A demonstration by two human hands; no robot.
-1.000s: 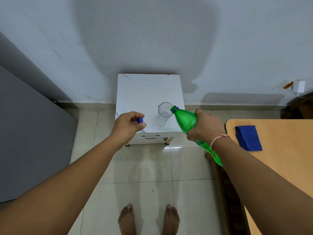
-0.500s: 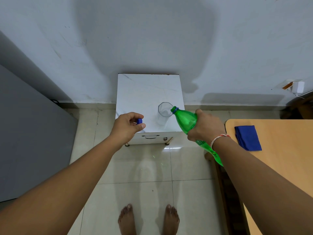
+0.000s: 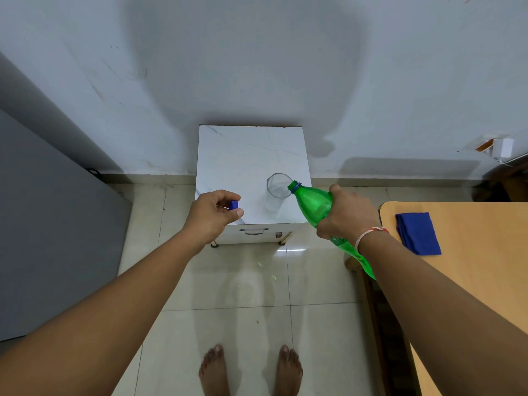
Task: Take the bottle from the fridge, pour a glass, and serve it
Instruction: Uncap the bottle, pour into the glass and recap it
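On the white counter [image 3: 248,155] stands a clear glass [image 3: 275,192]. Just above its rim, the right hand [image 3: 347,214] grips a tilted green bottle [image 3: 313,202], mouth at the glass. Beside it, the left hand [image 3: 213,214] pinches the blue cap [image 3: 234,205].

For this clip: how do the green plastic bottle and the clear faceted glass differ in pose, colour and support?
The green plastic bottle is tilted, mouth at the rim; the clear faceted glass stands upright. The bottle is tinted green; the glass is colourless. The right hand grips the bottle in the air; the glass rests untouched on the white marble-topped cabinet. Both are see-through and open: the left hand pinches the small blue cap.
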